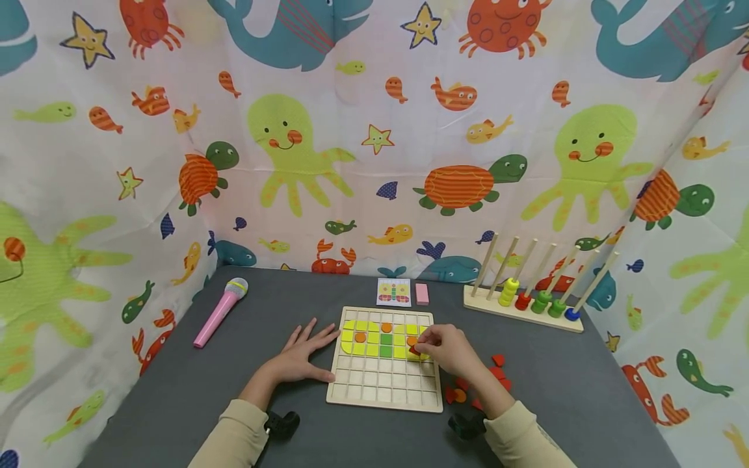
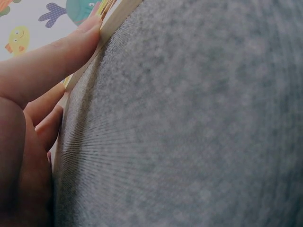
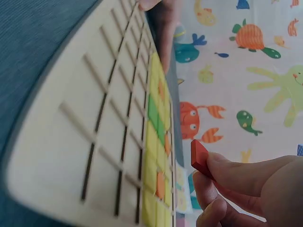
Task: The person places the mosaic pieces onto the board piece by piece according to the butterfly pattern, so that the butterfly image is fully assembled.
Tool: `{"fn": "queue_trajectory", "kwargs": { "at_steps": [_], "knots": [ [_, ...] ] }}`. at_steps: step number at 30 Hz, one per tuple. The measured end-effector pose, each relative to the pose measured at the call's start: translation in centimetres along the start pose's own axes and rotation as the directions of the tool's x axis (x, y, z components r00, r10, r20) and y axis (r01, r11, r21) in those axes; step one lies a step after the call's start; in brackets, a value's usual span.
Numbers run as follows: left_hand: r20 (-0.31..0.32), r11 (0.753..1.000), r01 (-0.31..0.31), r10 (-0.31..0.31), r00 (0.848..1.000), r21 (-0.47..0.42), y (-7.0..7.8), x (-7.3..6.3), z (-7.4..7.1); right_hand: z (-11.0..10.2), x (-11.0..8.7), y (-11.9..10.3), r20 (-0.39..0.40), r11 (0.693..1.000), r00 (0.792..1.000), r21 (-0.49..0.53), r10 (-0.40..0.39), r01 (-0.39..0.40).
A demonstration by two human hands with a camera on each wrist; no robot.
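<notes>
A wooden grid board [image 1: 383,394] lies on the dark table, its upper rows filled with yellow tiles [image 1: 372,350], a green strip [image 1: 386,346] and a few orange round pieces [image 1: 360,337]. The lower rows show bare wood. My left hand [image 1: 298,359] lies with fingers spread at the board's left side; the thumb [image 2: 71,54] touches the wooden edge in the left wrist view. Between thumb and fingertips my right hand [image 1: 450,351] pinches a red tile [image 3: 200,155], held over the right end of the yellow rows.
Several loose red pieces [image 1: 499,373] and an orange one [image 1: 460,396] lie right of the board, partly under my right forearm. Behind it are a picture card [image 1: 393,292] and a pink block [image 1: 422,294]. A toy microphone [image 1: 221,312] lies left, a peg stand with rings [image 1: 521,309] back right.
</notes>
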State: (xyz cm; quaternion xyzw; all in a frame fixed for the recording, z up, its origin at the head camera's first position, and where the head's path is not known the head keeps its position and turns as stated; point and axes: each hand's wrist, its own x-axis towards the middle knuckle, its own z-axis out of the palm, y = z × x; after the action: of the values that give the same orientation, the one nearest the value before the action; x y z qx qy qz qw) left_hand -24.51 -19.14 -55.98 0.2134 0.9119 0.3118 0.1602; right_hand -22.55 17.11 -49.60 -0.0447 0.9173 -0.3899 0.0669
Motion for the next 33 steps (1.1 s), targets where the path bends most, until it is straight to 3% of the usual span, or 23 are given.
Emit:
{"fn": "queue_trajectory", "kwargs": {
  "at_steps": [12,33],
  "knots": [
    [-0.001,1.0,-0.006,0.006,1.0,0.001,-0.1,-0.1,0.0,2.0,1.9,-2.3,0.059,0.995,0.994,0.042,-0.089,0.086],
    [0.001,1.0,-0.012,0.012,1.0,0.005,0.0,0.0,0.0,7.6,4.1,-5.7,0.133,0.991,0.985,0.101,-0.106,0.093]
  ]
}}
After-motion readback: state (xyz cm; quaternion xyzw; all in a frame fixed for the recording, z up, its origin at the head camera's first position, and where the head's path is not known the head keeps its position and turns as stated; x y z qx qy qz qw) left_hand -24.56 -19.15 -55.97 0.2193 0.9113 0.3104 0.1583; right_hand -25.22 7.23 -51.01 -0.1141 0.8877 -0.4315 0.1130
